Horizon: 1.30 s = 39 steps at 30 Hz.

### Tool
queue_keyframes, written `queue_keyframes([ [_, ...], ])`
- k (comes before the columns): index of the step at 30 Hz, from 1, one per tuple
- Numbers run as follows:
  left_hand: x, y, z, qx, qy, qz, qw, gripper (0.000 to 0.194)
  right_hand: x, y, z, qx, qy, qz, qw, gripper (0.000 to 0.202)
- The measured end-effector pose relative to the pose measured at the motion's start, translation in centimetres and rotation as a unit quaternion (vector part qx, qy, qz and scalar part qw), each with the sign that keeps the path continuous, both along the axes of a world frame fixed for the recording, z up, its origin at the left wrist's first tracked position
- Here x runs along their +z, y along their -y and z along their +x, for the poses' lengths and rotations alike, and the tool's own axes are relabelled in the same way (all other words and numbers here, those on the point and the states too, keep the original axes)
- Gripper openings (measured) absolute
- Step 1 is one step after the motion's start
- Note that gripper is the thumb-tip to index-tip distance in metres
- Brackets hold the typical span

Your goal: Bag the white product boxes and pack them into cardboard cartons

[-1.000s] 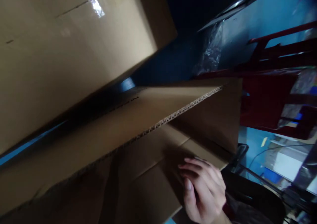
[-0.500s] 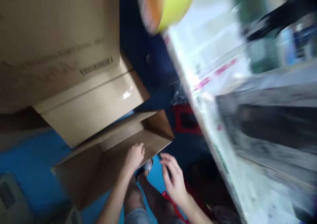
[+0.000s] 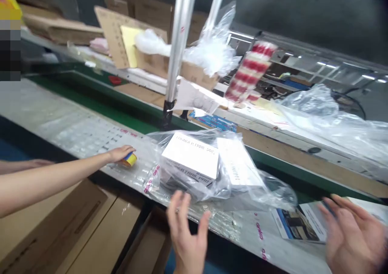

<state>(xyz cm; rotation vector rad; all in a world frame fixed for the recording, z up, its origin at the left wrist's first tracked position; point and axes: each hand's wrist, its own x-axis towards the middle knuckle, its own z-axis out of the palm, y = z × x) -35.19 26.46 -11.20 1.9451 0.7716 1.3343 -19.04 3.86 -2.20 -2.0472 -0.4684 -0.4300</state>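
Left hand (image 3: 188, 241) and right hand (image 3: 357, 231) appear empty, fingers (image 3: 183, 212) loosely spread; best grip left-hand white box (image 3: 190, 154) by firm sides, not slack plastic bag (image 3: 274, 189).

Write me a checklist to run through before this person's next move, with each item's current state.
Left hand free: ok, fingers spread, nothing visibly held.
Right hand clear of the printed sheet: cannot tell, they overlap in view.
White boxes supported: ok, on the bench.
Boxes free of clear plastic: not ok, it surrounds them.
Co-worker's hand away from boxes: ok, at the yellow-blue roll.
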Motion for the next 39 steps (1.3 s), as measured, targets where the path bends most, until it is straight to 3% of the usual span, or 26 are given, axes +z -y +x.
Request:
queue_keyframes([
  [2,2.2,-1.9,2.5,0.06,-0.046,-0.05,0.996,0.093,1.0,-1.9,1.6,0.03,-0.033,-0.012,0.999,0.077],
  [4,4.8,-3.5,5.3,0.024,-0.13,-0.091,0.987,0.106,1.4,-5.5,2.4,0.088,0.011,-0.169,0.982,0.095],
  [6,7.6,-4.2,8.1,-0.002,-0.207,-0.119,0.971,0.097,1.9,-9.5,3.2,0.1,0.059,-0.315,0.942,0.101],
  [8,10.5,-4.3,10.6,0.039,-0.245,-0.153,0.956,0.087,2.5,-12.6,4.6,0.098,0.033,-0.404,0.909,0.066],
  [10,12.9,-4.3,12.8,0.085,-0.251,-0.21,0.941,0.086,2.8,-14.1,6.4,0.113,-0.007,-0.439,0.891,0.027],
  [12,14.4,-4.7,15.0,0.126,-0.249,-0.266,0.922,0.096,2.8,-14.4,8.2,0.149,-0.021,-0.423,0.894,0.016],
  [15,14.2,-5.6,18.3,0.212,-0.27,-0.262,0.902,0.106,2.0,-13.6,10.0,0.242,-0.057,-0.33,0.911,0.027],
  [17,13.1,-6.1,20.1,0.248,-0.3,-0.213,0.896,0.081,1.4,-13.0,10.8,0.292,-0.087,-0.237,0.922,0.041],
  [20,11.3,-6.6,20.9,0.248,-0.305,-0.155,0.906,0.044,1.3,-12.6,11.9,0.311,-0.102,-0.103,0.939,0.05],
  [22,10.7,-6.9,20.1,0.23,-0.263,-0.121,0.929,0.031,1.6,-12.9,12.6,0.315,-0.095,-0.042,0.943,0.049],
  [25,10.4,-7.7,17.7,0.198,-0.213,-0.1,0.952,0.032,2.2,-14.1,14.0,0.314,-0.051,0.009,0.948,0.041],
  [29,9.9,-9.5,13.9,0.148,-0.18,-0.124,0.964,0.031,2.8,-16.4,16.1,0.327,0.06,0.04,0.942,0.037],
  [32,9.5,-10.9,11.1,0.095,-0.072,-0.174,0.978,0.02,2.8,-17.9,17.3,0.361,0.124,0.049,0.923,0.037],
  [36,9.6,-11.7,8.8,0.029,0.055,-0.261,0.963,0.009,2.0,-19.1,16.7,0.386,0.127,0.079,0.91,0.037],
  [39,9.9,-11.1,9.9,0.011,0.114,-0.296,0.948,0.008,1.5,-19.8,14.6,0.416,0.081,0.067,0.903,0.037],
])
